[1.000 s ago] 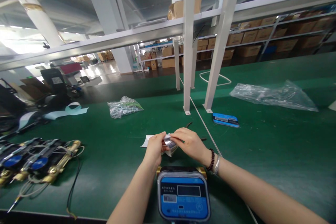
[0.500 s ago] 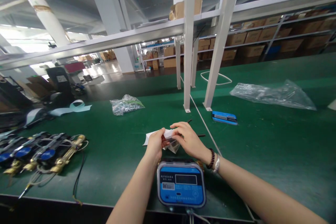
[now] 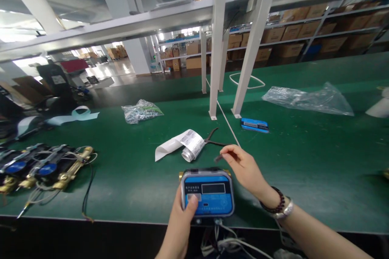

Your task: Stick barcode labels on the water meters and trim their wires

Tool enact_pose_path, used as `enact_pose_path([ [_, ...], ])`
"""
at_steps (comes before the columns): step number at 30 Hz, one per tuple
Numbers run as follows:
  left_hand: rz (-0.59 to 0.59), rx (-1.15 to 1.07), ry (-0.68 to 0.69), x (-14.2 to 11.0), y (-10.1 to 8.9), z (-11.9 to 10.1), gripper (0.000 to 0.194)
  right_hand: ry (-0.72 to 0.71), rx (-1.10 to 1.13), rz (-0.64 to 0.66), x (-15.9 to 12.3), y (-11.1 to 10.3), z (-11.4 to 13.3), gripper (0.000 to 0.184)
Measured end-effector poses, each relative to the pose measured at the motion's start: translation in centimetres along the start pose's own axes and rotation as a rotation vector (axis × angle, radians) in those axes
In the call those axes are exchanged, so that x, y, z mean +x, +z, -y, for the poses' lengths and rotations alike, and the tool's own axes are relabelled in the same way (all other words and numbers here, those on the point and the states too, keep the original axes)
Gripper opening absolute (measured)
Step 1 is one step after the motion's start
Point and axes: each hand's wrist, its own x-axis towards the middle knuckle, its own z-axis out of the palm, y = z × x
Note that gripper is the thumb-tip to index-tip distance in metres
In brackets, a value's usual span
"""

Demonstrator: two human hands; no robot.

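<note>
A blue-faced meter (image 3: 208, 192) with brass fittings sits at the near edge of the green table (image 3: 127, 170). My left hand (image 3: 181, 223) grips its lower left corner, thumb pressed on the front. Just above the meter, my right hand (image 3: 243, 168) pinches a small dark sticker at its fingertips. A roll of labels (image 3: 186, 145) with a loose white strip lies on the table beyond the meter. Dark pliers (image 3: 214, 139) rest beside the roll.
Several brass-fitted meters with wires (image 3: 42, 168) lie at the left. A bag of small parts (image 3: 140, 111), a blue cover (image 3: 254, 125) and a clear plastic bag (image 3: 306, 99) lie farther back. Two white posts (image 3: 217, 48) stand on the table. Cables hang under the near edge.
Both hands let go of the label roll, which now lies on the table. My left hand dropped to the meter; my right hand came away pinching a small sticker.
</note>
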Motion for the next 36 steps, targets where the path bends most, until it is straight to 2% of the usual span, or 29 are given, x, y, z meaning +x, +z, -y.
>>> enact_pose_path([
  [2,-0.044,-0.19,-0.104,0.2,1.0,-1.2,0.061,-0.025,0.009,-0.026,0.2,-0.2,1.5,0.019],
  [5,-0.198,-0.42,-0.309,0.7,0.9,-3.6,0.029,-0.061,0.053,-0.047,0.6,-1.6,4.7,0.022],
  [6,-0.183,-0.495,-0.397,0.8,0.6,-4.0,0.028,-0.066,0.071,-0.025,0.6,-2.2,5.8,0.024],
  [8,-0.056,-0.611,-0.55,0.8,0.0,-4.1,0.04,-0.072,0.096,0.075,0.5,-2.8,7.8,0.029],
  [10,0.078,-0.669,-0.623,0.7,-0.2,-3.5,0.051,-0.05,0.1,0.223,0.3,-2.6,9.3,0.031],
  [14,0.096,-0.711,-0.579,0.6,0.1,-2.3,0.051,0.09,0.119,0.464,0.1,-0.4,11.0,0.03],
  [18,0.122,-0.713,-0.561,0.7,0.2,-2.4,0.056,0.213,0.173,0.581,0.1,1.6,11.1,0.029],
  [23,0.135,-0.753,-0.51,0.9,0.0,-2.2,0.051,0.175,0.118,0.551,0.1,2.4,10.2,0.033],
  [31,0.115,-0.679,-0.563,0.7,0.1,-2.5,0.057,0.095,0.009,0.508,0.4,2.6,9.5,0.03],
  [36,0.091,-0.727,-0.567,0.5,0.1,-2.5,0.055,0.091,-0.009,0.492,0.4,2.6,9.8,0.029],
])
